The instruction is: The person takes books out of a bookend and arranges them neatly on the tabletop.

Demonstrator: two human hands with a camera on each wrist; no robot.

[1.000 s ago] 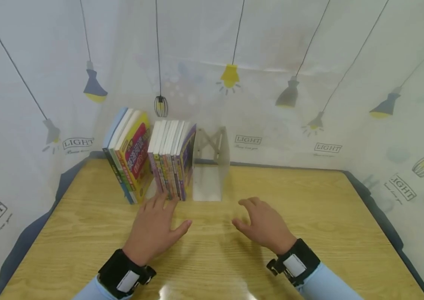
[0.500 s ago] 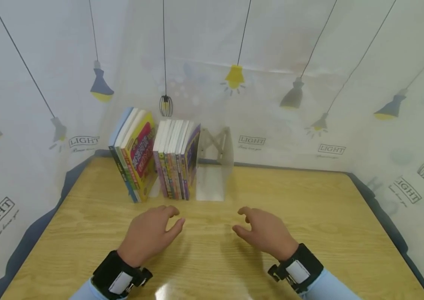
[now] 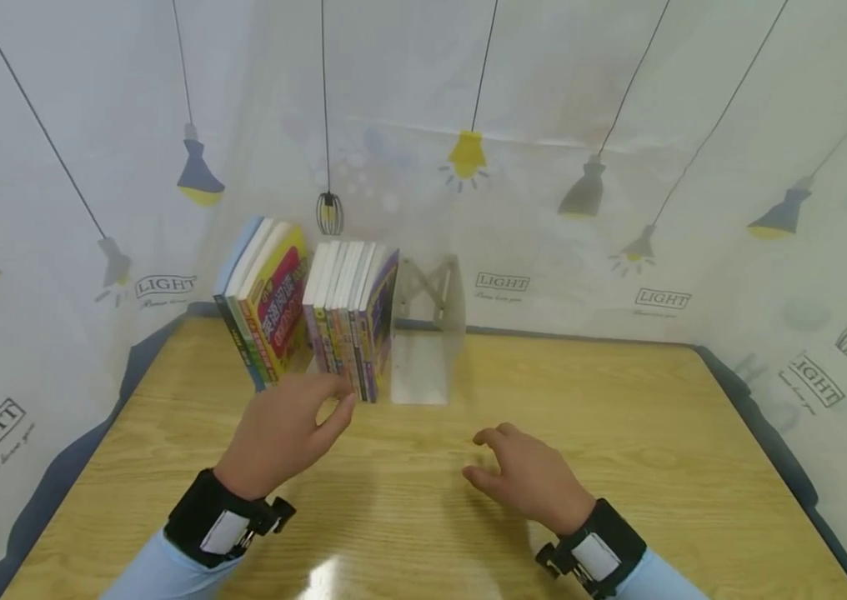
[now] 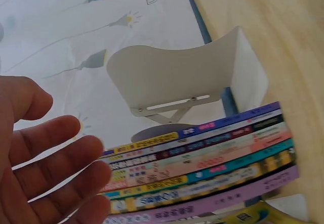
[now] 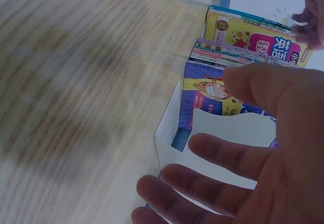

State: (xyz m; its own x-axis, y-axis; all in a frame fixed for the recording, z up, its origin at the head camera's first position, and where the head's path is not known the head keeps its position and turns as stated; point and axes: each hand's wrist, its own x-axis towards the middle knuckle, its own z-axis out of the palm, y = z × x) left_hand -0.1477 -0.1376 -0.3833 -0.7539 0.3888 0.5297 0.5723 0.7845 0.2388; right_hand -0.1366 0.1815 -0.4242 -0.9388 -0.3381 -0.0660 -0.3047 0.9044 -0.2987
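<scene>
White-edged books beyond both hands.

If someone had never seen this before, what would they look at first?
Probably the bright yellow book with a pinkish-red panel, tilted at the back left of the light wooden table. Next might come the row of thin, colourful-spined books just right of it, then the person's bare left hand in front of them. Behind everything, a printed yellow lamp pops out on the white backdrop.

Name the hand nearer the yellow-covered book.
Left. The left hand is close in front of the yellow-covered book; the right hand is farther off, out to the right over the table.
</scene>
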